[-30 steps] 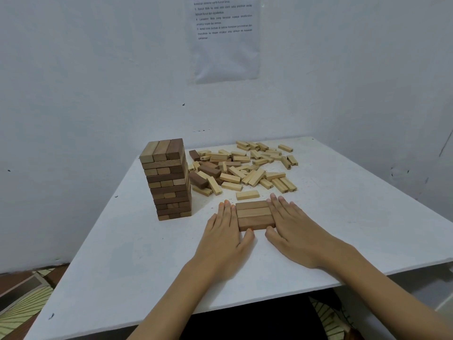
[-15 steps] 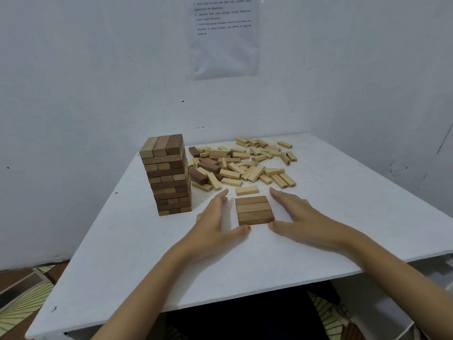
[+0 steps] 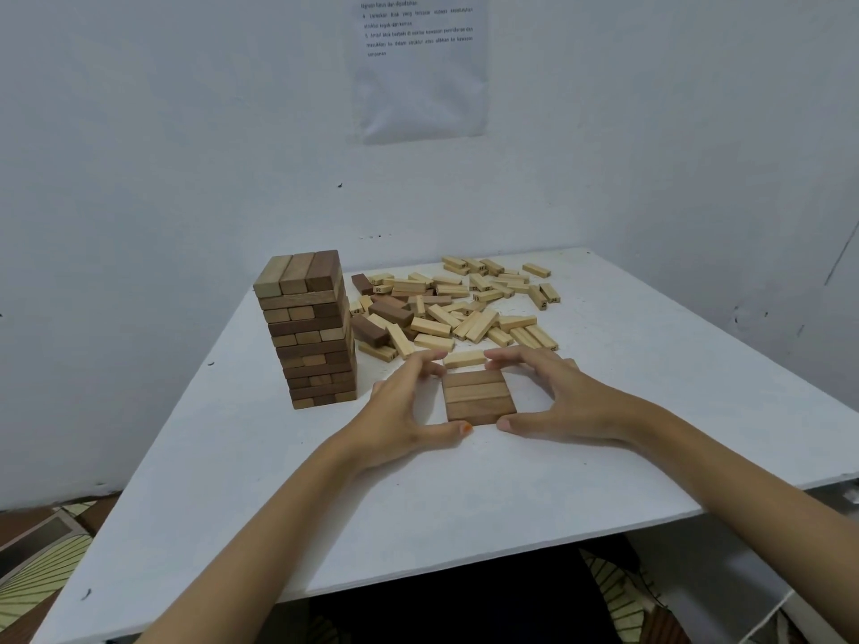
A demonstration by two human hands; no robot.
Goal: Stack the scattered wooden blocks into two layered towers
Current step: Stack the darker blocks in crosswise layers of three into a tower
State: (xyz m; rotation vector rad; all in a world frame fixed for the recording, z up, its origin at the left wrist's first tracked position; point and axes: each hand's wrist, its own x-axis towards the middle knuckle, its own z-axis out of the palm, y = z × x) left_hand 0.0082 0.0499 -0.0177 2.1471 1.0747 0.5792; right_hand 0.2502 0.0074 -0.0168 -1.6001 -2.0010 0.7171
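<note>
Wooden-block tower (image 3: 309,327) stood upright at the left of the white table (image 3: 232,481). Your left hand (image 3: 404,411) and right hand (image 3: 558,397) each curled thumb and fingers round a flat three-block layer (image 3: 479,397) lying between them. Behind it and to the right, loose blocks (image 3: 455,313) lay scattered.

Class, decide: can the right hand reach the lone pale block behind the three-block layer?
Likely yes: the right hand has fingertips beside the lone pale block, with nothing between.
</note>
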